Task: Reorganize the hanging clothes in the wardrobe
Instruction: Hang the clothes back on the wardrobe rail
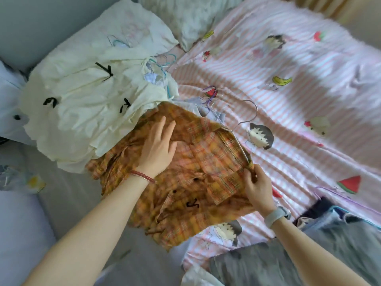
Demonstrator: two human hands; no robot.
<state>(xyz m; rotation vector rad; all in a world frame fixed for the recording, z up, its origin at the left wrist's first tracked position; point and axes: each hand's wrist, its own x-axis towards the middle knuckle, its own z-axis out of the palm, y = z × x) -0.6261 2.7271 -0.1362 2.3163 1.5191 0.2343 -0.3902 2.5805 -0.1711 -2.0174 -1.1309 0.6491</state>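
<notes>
An orange plaid shirt (185,188) lies spread on the bed, still on a thin metal hanger (250,115) whose hook points up to the right. My left hand (158,147) rests flat on the shirt's upper part, fingers straight. My right hand (256,182) pinches the shirt's right shoulder edge where the hanger's arm ends. A cream garment with black bows (86,104) overlaps the shirt's top left corner. Beside it lie other clothes on blue and purple hangers (162,67).
The bed carries a pink striped cartoon sheet (299,100). Grey and denim clothes (329,250) are piled at the lower right. A pale pillow (191,19) lies at the top, a grey-blue cushion (18,234) at the lower left.
</notes>
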